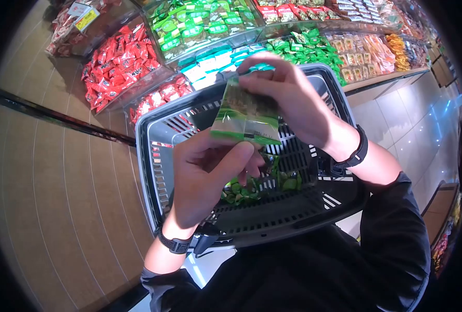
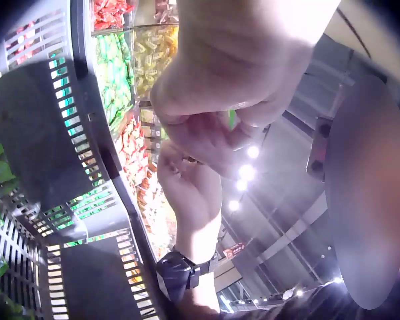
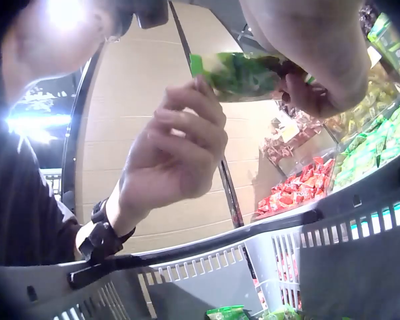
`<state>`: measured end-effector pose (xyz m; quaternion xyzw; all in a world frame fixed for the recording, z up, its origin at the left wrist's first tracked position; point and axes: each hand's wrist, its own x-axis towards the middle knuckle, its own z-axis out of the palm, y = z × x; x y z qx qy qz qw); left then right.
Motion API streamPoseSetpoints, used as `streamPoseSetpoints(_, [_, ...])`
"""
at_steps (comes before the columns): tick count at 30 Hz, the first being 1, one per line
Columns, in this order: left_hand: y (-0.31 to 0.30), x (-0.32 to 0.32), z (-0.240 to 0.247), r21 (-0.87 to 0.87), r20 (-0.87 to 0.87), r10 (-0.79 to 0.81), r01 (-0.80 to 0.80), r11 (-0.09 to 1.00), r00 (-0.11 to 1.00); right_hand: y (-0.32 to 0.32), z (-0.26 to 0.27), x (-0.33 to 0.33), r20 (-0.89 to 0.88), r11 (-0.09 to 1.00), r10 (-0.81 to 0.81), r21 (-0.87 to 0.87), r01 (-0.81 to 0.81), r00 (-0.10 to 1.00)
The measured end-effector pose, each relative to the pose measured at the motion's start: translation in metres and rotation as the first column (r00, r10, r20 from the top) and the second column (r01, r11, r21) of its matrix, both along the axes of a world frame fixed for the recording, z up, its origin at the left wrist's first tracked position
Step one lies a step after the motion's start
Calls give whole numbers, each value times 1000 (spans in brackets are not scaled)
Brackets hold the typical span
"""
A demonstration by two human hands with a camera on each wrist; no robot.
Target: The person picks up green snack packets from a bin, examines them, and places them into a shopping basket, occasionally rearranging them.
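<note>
A small clear-and-green snack packet [image 1: 245,117] is held up over the shopping basket between both hands. My left hand [image 1: 202,171] pinches its near green edge, thumb on top. At the packet's far end, the thumb and fingers of my right hand [image 1: 298,101] pinch the other edge. From the right wrist view the packet [image 3: 243,75] is stretched between the left hand [image 3: 177,150] and the right hand [image 3: 313,53]. Below lies the grey shopping basket [image 1: 141,171], with several green packets [image 1: 239,192] on its floor. In the left wrist view the hands mostly hide the packet.
Beyond the basket, display bins hold red packets [image 1: 119,65], green packets [image 1: 197,23], blue-and-white packets [image 1: 210,65] and more green ones [image 1: 306,49]. A brown panelled surface [image 1: 80,208] is at the left, and shiny tiled floor [image 1: 407,117] at the right.
</note>
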<state>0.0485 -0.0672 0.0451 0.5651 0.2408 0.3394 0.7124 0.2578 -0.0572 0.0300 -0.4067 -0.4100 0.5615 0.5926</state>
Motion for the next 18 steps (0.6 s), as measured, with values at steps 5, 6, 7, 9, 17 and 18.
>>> streamPoseSetpoints(5, [12,3,-12,234,190,395,-433,871,899,-3,-14,-3,-558,785,344,-271,-558,755])
streamPoseSetpoints(6, [15,4,-15,264,176,440,-473,841,881,-5,-13,-7,-558,785,350,-265,-561,753])
streamPoseSetpoints(7, [13,6,-11,228,110,446,-459,859,889,-7,-12,-10,-631,754,333,-269,-599,701])
streamPoseSetpoints(9, [11,7,-11,194,35,397,-396,898,917,-10,-19,-12,-701,713,331,-252,-654,631])
streamPoseSetpoints(17, [16,5,-11,-17,57,395,-395,919,917,-11,-6,-16,-426,727,452,-333,-601,783])
streamPoseSetpoints(18, [17,3,-13,-10,64,397,-398,917,915,-10,-2,-16,-357,736,427,-397,-549,831])
